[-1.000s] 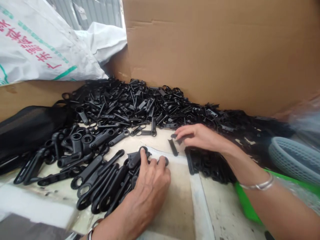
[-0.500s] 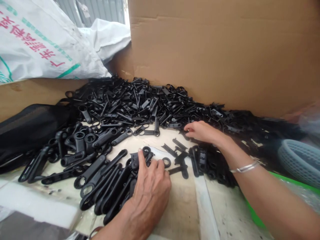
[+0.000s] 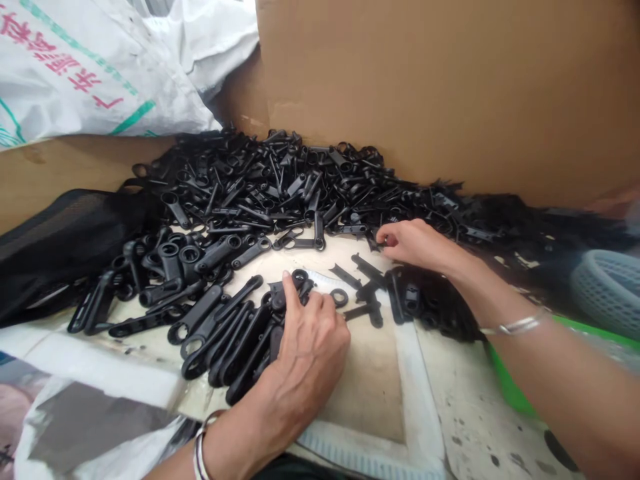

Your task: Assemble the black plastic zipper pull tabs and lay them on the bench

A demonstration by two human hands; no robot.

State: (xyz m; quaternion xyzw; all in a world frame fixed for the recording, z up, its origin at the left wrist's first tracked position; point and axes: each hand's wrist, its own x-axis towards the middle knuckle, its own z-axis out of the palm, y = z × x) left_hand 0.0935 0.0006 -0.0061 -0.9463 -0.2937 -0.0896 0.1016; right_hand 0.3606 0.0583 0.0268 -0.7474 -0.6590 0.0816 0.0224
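Observation:
My left hand [image 3: 315, 333], a bracelet at its wrist, rests at the front middle on black plastic parts. Its fingers curl over a black piece with a round end [image 3: 278, 293], which it holds against the table [image 3: 280, 261]. My right hand [image 3: 413, 245] is further back on the right, thumb and forefinger pinched at the front edge of the big heap [image 3: 290, 180]; a small dark part shows at the fingertips. Long black arms [image 3: 240, 347] lie side by side left of my left hand. Flat pieces [image 3: 367, 270] and a black ring [image 3: 339, 297] lie between the hands.
Cardboard [image 3: 440, 87] rises behind the heap. A printed white sack [image 3: 100, 73] hangs at the upper left, above black mesh cloth [image 3: 65, 240]. At the right are a grey-blue basket [image 3: 607, 293] and a green tray [image 3: 510, 383]. White foam [image 3: 100, 363] lies front left.
The view has tilted down, so things sit higher in the frame. My right hand stays at the heap's front edge, its fingers more closed. My left hand keeps its place on the parts.

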